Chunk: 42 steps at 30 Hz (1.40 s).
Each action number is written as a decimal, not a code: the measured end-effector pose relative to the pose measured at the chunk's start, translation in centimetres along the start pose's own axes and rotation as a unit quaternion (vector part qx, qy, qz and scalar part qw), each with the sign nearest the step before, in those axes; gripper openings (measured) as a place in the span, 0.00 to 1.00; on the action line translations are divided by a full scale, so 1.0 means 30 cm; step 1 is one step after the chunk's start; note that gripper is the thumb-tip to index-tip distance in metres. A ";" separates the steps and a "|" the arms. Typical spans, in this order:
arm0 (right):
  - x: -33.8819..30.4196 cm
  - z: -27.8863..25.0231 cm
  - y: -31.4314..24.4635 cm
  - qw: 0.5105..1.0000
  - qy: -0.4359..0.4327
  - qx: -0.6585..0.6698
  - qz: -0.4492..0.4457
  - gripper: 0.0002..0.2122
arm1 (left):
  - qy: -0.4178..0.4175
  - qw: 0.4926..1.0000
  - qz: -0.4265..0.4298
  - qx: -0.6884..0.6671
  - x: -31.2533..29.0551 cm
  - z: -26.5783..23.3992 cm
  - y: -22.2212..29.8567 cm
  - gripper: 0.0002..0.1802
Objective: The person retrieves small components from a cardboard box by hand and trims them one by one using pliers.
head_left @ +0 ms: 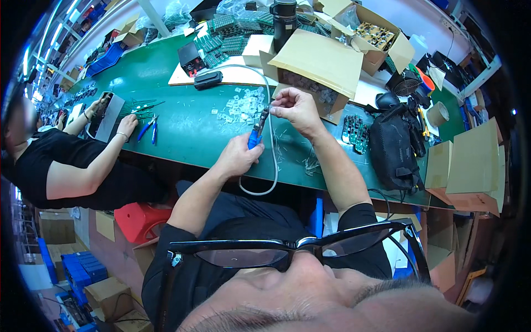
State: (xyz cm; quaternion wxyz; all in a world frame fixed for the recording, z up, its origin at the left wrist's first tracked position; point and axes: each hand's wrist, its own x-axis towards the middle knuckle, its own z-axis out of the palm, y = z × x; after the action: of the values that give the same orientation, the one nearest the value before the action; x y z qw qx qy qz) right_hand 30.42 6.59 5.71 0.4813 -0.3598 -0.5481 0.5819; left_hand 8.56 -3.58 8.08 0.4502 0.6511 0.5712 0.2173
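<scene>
My left hand (235, 155) is wrapped round the blue handle of a tool (254, 138) with a dark metal front end pointing away from me. At that tip, my right hand (297, 112) has thumb and forefinger pinched together; what they hold, if anything, is too small to name. A grey cable (275, 160) loops past the tool and bends back toward my left hand. Just left of the tool tip lies a loose pile of small whitish translucent square pieces (243, 103) on the green table (188, 130).
An open cardboard box (315, 61) of similar pieces stands beyond my right hand. Right of it lie circuit boards (355, 133) and a black bag (394, 146). More boards (221, 39) are heaped at the back. At left a co-worker (72, 160) works near blue-handled pliers (149, 130).
</scene>
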 end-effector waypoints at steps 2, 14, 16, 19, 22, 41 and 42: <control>0.002 -0.002 0.003 1.000 0.007 0.012 0.007 0.16 | -0.011 0.999 -0.010 -0.029 0.006 0.003 -0.015 0.18; 0.020 0.006 0.032 0.996 0.035 0.078 0.029 0.17 | -0.212 0.718 0.009 -0.663 0.130 -0.013 -0.271 0.36; 0.023 -0.004 0.057 0.999 0.049 0.010 0.018 0.16 | -0.224 0.719 0.003 -0.658 0.137 -0.011 -0.264 0.37; 0.035 -0.009 0.101 0.990 0.060 -0.130 -0.019 0.16 | -0.239 0.729 -0.002 -0.641 0.135 -0.011 -0.269 0.37; 0.037 0.000 0.118 0.996 0.049 -0.068 -0.006 0.15 | -0.233 0.748 -0.005 -0.622 0.131 -0.015 -0.263 0.36; 0.010 0.001 0.029 0.985 0.036 0.168 -0.001 0.19 | -0.140 0.982 0.014 -0.130 0.106 -0.057 -0.089 0.29; 0.009 0.000 0.024 0.985 0.035 0.167 0.001 0.19 | -0.141 0.982 0.014 -0.127 0.100 -0.064 -0.074 0.29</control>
State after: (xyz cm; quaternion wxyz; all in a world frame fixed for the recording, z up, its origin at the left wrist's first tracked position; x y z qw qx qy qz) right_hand 30.22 6.90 5.04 0.5529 -0.2953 -0.4257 0.6525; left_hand 6.56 -0.23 6.49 0.6019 0.6206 0.4608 0.2006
